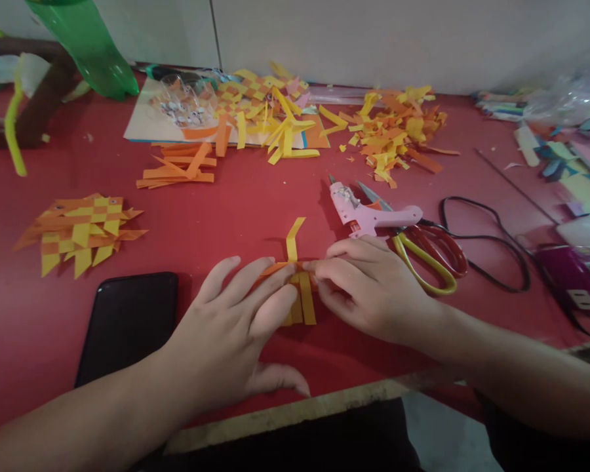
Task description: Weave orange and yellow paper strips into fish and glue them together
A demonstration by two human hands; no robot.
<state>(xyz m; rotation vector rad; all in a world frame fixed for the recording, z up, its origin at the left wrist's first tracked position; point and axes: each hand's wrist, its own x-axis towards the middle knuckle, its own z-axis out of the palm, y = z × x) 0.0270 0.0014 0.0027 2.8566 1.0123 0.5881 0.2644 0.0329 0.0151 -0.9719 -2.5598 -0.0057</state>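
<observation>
**Strips pinned flat, one end pinched**

Your right hand forms the grip. Its thumb and fingertips are closed on the right edge of the paper weave, where the orange strip crosses the yellow ones. Your left hand is not closed on anything. Its fingers lie spread and flat over the weave's left part, pressing it to the bench. The weave sits between both hands, near the front edge of the bench. One yellow strip stands free behind it, angling away from you.

To my eye, the work here is seating a crossing. Press with the flats of the left fingers rather than the tips, so the strips beneath do not fan apart. With the right hand, pinch close to the crossing and pull along the strip, not upward. Thin paper is likely to crease or tear if lifted at an angle. Check that the yellow strips lie side by side, touching, before you let go.

Just beyond your right hand lie the glue gun and, touching it, the scissors. Mind the nozzle, since I cannot tell whether it is hot. The phone lies near your left wrist. A finished woven piece rests farther left and looks like a fair pattern to match.
</observation>
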